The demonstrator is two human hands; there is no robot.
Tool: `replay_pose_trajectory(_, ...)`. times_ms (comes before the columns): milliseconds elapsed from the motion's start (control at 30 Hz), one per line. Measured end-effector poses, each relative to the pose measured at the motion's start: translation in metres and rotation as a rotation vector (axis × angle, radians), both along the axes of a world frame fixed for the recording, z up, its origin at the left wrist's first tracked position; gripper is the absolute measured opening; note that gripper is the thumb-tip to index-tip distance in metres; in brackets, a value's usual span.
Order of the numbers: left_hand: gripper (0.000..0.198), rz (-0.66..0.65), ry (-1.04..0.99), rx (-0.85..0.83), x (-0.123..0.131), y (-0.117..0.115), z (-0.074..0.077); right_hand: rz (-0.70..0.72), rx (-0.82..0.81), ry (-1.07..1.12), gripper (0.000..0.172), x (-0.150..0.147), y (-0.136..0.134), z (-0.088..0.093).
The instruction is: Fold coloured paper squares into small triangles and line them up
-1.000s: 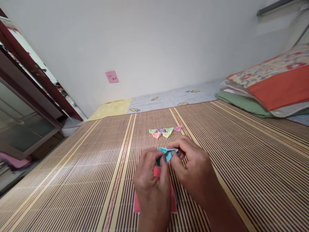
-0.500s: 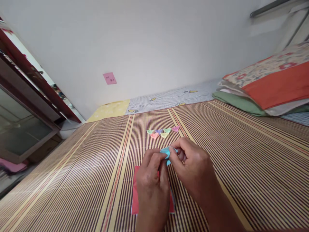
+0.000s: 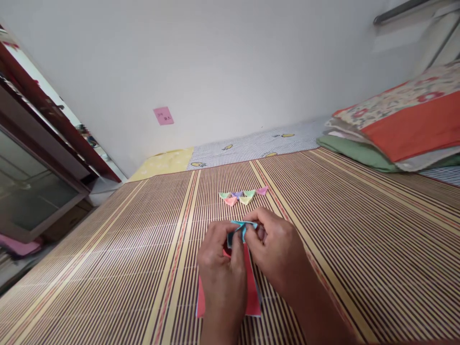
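A small folded piece of blue paper (image 3: 241, 227) is pinched between both hands, above the mat. My left hand (image 3: 222, 261) grips its left side with thumb and fingers. On its right side, the thumb and fingertips of my right hand (image 3: 276, 247) are closed. Fingers cover part of the paper, so its full shape is hidden. Beneath my left hand lies red square paper (image 3: 253, 292), partly covered by it. Just beyond the hands, several small folded paper triangles (image 3: 246, 200) in green, purple, pink, orange and yellow sit in two rows.
A striped bamboo mat (image 3: 118, 249) covers the bed. Folded bedding (image 3: 413, 129) is piled at the right. A pink note (image 3: 163, 116) sticks to the white wall (image 3: 230, 62). At the left stands a glass-fronted cabinet (image 3: 36, 191); a person shows partly through the doorway behind it.
Both hands have shifted slightly left with the blue paper. The paper has been turned, and its folds now show differently between the thumbs. More of the red paper is visible.
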State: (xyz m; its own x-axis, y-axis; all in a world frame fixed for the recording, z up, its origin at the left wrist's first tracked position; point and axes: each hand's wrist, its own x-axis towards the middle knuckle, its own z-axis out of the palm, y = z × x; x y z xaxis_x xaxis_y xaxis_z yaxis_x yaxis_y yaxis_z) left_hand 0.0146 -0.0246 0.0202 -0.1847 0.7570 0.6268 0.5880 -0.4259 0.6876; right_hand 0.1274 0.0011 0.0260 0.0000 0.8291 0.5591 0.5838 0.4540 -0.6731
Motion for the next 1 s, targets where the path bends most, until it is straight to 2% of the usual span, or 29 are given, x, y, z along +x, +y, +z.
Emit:
replay_pose_trajectory(133, 0.02, 0.029, 0.006, 0.026, 0.002, -0.001, 0.001, 0.02, 0.133, -0.129, 0.018, -0.001, 0.0, -0.004)
replay_pose_trajectory(200, 0.022, -0.004, 0.021, 0.033, 0.002, -0.002, 0.002, -0.006, 0.163, -0.176, 0.021, 0.0, 0.001, -0.006)
replay_pose_trajectory(333, 0.028, -0.109, 0.073, 0.017, 0.001, -0.001, 0.003, -0.072, 0.134, -0.191, 0.023, 0.003, 0.003, -0.009)
replay_pose_trajectory(600, 0.027, -0.18, 0.067, -0.09, -0.008, 0.004, -0.001, 0.074, 0.051, -0.106, 0.02, 0.009, 0.005, -0.007)
replay_pose_trajectory(767, 0.015, -0.045, -0.094, -0.174, -0.012, 0.006, -0.003, 0.175, -0.005, 0.091, 0.015, 0.016, 0.002, 0.002)
replay_pose_trajectory(900, 0.011, 0.037, -0.16, -0.143, -0.012, 0.006, -0.003, 0.129, 0.065, 0.128, 0.013, 0.018, 0.001, 0.006)
replay_pose_trajectory(1000, 0.012, 0.068, -0.153, -0.118, -0.011, 0.005, -0.003, 0.082, 0.008, 0.135, 0.011, 0.01, 0.001, 0.002)
